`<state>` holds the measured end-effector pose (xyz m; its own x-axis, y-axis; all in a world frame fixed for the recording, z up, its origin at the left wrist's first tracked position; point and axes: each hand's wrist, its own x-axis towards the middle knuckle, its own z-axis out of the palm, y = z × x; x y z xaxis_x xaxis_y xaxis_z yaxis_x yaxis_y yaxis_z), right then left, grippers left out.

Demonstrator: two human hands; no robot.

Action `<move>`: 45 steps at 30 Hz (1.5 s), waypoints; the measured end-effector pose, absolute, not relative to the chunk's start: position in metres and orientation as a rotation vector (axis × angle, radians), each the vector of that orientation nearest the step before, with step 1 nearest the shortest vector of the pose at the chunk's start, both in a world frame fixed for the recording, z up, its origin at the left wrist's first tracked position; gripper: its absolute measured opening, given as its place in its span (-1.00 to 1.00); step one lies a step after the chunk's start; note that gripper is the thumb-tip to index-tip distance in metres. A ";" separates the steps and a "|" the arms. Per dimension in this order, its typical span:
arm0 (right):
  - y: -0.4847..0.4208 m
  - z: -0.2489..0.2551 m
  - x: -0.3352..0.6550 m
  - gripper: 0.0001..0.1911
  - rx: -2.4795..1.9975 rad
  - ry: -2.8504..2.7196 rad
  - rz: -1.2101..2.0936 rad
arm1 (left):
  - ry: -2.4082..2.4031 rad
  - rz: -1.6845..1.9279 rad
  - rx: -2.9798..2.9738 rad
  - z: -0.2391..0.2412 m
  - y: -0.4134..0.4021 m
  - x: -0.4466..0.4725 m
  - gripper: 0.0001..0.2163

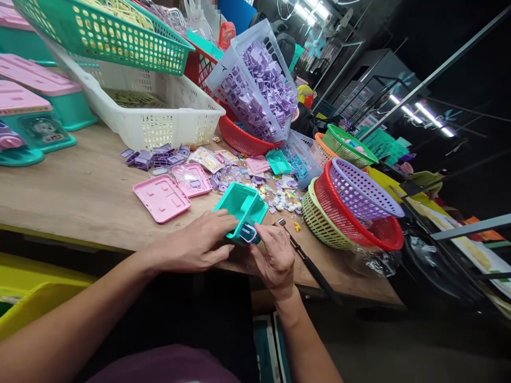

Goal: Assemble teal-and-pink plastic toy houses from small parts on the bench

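Observation:
My left hand (195, 239) grips a small teal plastic box (235, 199) by its near left side, with its fingers over the rim and its thumb below. The box is open at the top and has a divider inside. It is held tilted at the table's front edge. My right hand (277, 258) pinches a small purple plastic piece (248, 232) against the box's near end; whether the piece is seated there I cannot tell. Left of the box lie a pink lid (162, 198) and another pink lid (191, 180).
Loose purple parts (143, 159) and white pieces (283, 201) lie behind the box. A black-handled rod (315, 268) lies to the right, beside stacked baskets (327, 197). A white crate (171, 125) and a tilted crate of purple parts (243, 90) stand behind. Finished-looking teal-and-pink boxes (59, 101) stand left.

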<state>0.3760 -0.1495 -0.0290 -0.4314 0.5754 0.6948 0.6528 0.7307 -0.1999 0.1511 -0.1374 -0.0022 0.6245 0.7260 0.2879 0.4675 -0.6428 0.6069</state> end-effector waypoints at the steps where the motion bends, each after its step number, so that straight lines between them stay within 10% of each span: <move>1: -0.150 -0.031 0.376 -0.57 -0.928 -2.126 -0.118 | 0.898 0.689 2.338 0.001 -0.137 0.150 -0.84; 45: -0.156 -0.066 0.379 -0.78 -0.970 -1.958 -0.126 | 1.336 0.519 2.537 0.000 -0.144 0.192 -0.60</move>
<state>0.3785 -0.1560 -0.0661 -0.2693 0.5794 0.7693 0.6731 0.6845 -0.2799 0.1919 -0.1442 -0.0001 0.5223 0.8284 0.2023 0.7480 -0.5590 0.3578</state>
